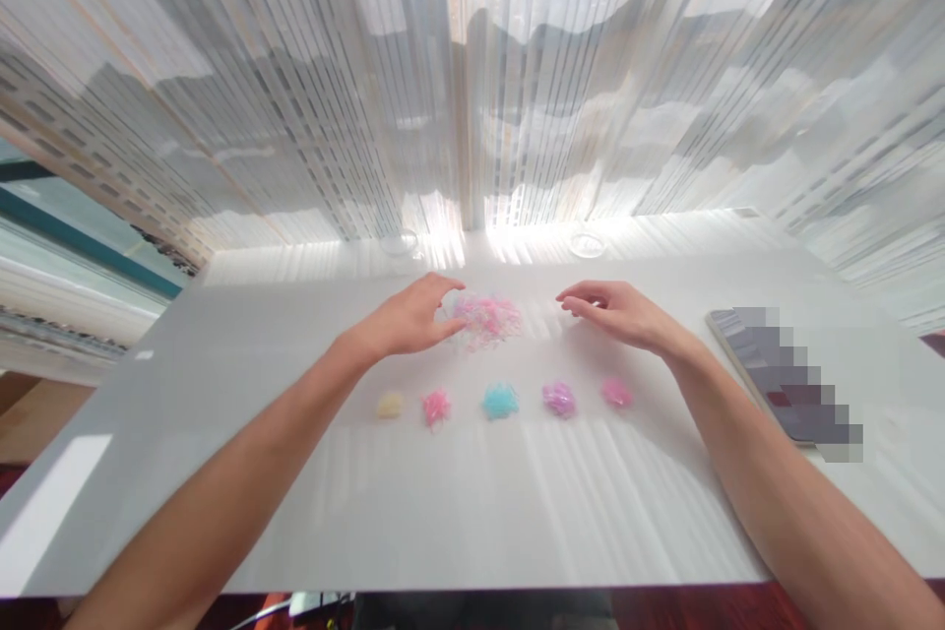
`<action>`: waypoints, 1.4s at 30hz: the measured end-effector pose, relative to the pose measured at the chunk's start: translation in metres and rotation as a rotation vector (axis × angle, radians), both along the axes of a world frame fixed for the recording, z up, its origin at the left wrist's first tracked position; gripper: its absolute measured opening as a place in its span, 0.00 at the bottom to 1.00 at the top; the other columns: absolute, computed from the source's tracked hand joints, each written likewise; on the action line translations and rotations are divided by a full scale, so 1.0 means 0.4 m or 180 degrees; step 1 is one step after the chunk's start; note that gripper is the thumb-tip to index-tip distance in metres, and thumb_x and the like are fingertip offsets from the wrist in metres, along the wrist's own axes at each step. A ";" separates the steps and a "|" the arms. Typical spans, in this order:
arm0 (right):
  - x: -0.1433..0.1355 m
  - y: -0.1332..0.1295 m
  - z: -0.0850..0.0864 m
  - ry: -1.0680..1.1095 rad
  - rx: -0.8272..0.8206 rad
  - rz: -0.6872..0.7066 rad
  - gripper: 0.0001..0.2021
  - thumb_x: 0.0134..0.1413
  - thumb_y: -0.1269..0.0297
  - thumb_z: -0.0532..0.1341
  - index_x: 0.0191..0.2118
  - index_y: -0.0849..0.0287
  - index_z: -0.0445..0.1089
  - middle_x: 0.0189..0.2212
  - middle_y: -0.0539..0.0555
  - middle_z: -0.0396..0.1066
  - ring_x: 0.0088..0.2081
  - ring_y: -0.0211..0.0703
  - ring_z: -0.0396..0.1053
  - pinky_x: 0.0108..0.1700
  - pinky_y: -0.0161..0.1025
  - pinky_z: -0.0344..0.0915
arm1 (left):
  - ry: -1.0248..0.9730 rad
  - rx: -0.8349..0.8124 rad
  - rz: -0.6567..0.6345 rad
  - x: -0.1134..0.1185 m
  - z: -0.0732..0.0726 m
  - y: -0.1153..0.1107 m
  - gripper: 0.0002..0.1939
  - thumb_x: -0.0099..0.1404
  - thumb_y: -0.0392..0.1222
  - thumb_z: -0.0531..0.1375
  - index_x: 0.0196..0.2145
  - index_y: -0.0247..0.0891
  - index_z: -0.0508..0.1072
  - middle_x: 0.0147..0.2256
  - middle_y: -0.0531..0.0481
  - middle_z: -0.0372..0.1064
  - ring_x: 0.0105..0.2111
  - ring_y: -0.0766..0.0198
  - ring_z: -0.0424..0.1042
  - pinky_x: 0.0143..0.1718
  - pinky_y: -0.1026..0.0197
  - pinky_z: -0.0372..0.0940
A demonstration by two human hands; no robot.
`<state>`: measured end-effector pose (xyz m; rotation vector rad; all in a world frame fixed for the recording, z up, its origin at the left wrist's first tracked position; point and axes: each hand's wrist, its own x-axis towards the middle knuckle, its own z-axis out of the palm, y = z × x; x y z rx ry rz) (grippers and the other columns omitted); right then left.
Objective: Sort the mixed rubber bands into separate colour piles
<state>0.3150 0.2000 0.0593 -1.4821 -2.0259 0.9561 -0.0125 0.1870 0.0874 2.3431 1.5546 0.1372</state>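
Note:
A loose pile of thin, mixed pink, white and lilac strands [488,317] lies on the white table [295,512]. At the pile's left edge my left hand [422,317] is open, thumb and fingers spread apart. My right hand [609,312] hovers to the right of the pile, clear of it, with thumb and index tips close together in a pinch; anything between them is too small to make out. Nearer me is a row of small heaps: pale yellow [389,405], hot pink [436,408], light blue [500,401], purple [559,399] and pink [616,394].
A tablet-like flat device [760,379], partly blurred out, lies on the right beyond my forearm. Two clear round dishes or lids, one on the left [400,243] and one on the right [588,244], sit along the back edge. Sheer striped curtains [472,79] hang behind the table.

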 end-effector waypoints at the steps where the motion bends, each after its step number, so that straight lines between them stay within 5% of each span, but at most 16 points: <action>1: 0.002 0.007 -0.014 0.0049 -0.0077 -0.0092 0.19 0.62 0.49 0.60 0.44 0.58 0.80 0.43 0.58 0.81 0.42 0.50 0.77 0.42 0.44 0.70 | 0.0005 0.0023 -0.0203 0.009 -0.004 0.011 0.29 0.70 0.54 0.60 0.63 0.38 0.67 0.60 0.40 0.69 0.57 0.49 0.71 0.57 0.52 0.67; 5: 0.012 0.000 -0.053 0.0235 -0.0249 -0.0111 0.20 0.61 0.47 0.61 0.44 0.58 0.80 0.38 0.56 0.80 0.38 0.48 0.75 0.39 0.42 0.67 | 0.0120 -0.0021 -0.0713 0.057 -0.015 0.032 0.24 0.71 0.51 0.59 0.61 0.42 0.70 0.61 0.42 0.69 0.61 0.47 0.66 0.60 0.49 0.64; 14: 0.007 -0.014 -0.059 0.0107 -0.0110 -0.0176 0.21 0.59 0.44 0.61 0.41 0.58 0.81 0.29 0.52 0.76 0.27 0.41 0.64 0.32 0.40 0.62 | 0.0323 0.0053 -0.0743 0.095 -0.039 0.066 0.17 0.71 0.44 0.57 0.54 0.43 0.76 0.53 0.46 0.74 0.52 0.53 0.74 0.46 0.58 0.68; 26: 0.028 -0.003 -0.082 0.0121 -0.0159 -0.0132 0.21 0.60 0.44 0.61 0.43 0.56 0.81 0.34 0.54 0.79 0.35 0.48 0.72 0.35 0.41 0.65 | 0.0290 0.0113 -0.0758 0.092 -0.003 0.080 0.12 0.67 0.40 0.59 0.46 0.43 0.79 0.44 0.51 0.79 0.41 0.58 0.78 0.37 0.61 0.65; 35: 0.026 -0.010 -0.072 0.0093 -0.0287 -0.0198 0.21 0.60 0.43 0.61 0.44 0.54 0.81 0.35 0.53 0.79 0.35 0.48 0.72 0.36 0.42 0.65 | 0.0592 -0.0084 -0.0912 0.026 0.034 0.032 0.20 0.68 0.48 0.60 0.57 0.46 0.73 0.58 0.47 0.71 0.56 0.52 0.71 0.51 0.57 0.65; 39: 0.028 -0.007 -0.077 0.0115 -0.0285 -0.0199 0.20 0.60 0.43 0.62 0.43 0.54 0.81 0.36 0.54 0.80 0.36 0.49 0.73 0.36 0.42 0.66 | 0.0699 -0.0042 -0.0790 0.004 0.006 0.004 0.34 0.65 0.56 0.64 0.65 0.44 0.63 0.65 0.42 0.63 0.61 0.46 0.66 0.57 0.50 0.64; 42: 0.028 -0.006 -0.080 0.0100 -0.0239 -0.0204 0.20 0.61 0.43 0.61 0.43 0.54 0.81 0.37 0.54 0.80 0.37 0.49 0.73 0.36 0.42 0.66 | 0.0649 0.0054 -0.0629 0.000 -0.030 0.007 0.32 0.68 0.54 0.61 0.66 0.46 0.62 0.64 0.42 0.65 0.60 0.47 0.67 0.53 0.52 0.67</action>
